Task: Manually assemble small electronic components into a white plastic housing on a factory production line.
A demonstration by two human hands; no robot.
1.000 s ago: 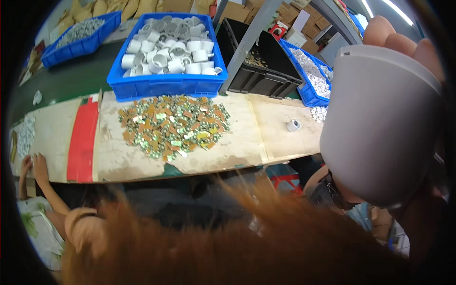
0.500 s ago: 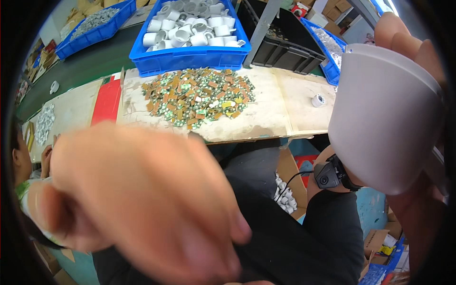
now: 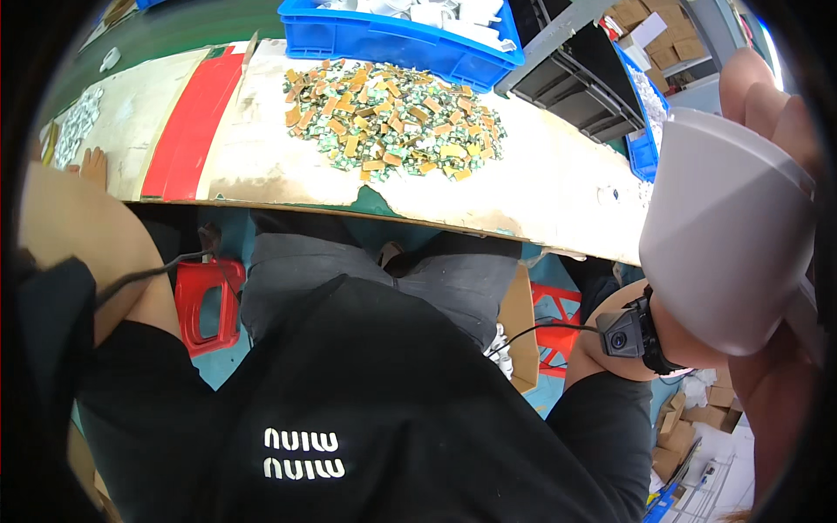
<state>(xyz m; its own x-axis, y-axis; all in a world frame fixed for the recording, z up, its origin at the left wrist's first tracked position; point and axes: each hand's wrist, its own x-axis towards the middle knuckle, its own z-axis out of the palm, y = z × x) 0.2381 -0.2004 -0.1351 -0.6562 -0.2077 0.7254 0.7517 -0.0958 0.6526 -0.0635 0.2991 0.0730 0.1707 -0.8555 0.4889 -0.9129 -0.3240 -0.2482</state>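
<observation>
Close up at the right, my right hand (image 3: 767,105) is closed around a white plastic cup-shaped housing (image 3: 728,231). Its fingertips show past the upper rim, and the housing hides much of the palm. A strap with a small black camera (image 3: 621,338) sits on the right wrist. My left forearm (image 3: 87,231) is bent up at the left edge, with a dark device and cable on it. The left hand itself lies outside the picture. On the bench ahead is a spread pile of small green and orange circuit boards (image 3: 392,122).
Behind the pile stands a blue bin (image 3: 401,39) of white cup-shaped parts, with a black crate (image 3: 580,78) to its right. A co-worker's hand (image 3: 93,168) rests by small pale parts (image 3: 77,126). Below the bench are red stools (image 3: 209,305) and a cardboard box (image 3: 523,331).
My left hand has swung from the lower middle out of view at the left. The right hand still holds the housing. The view has tipped down, so the bench sits higher.
</observation>
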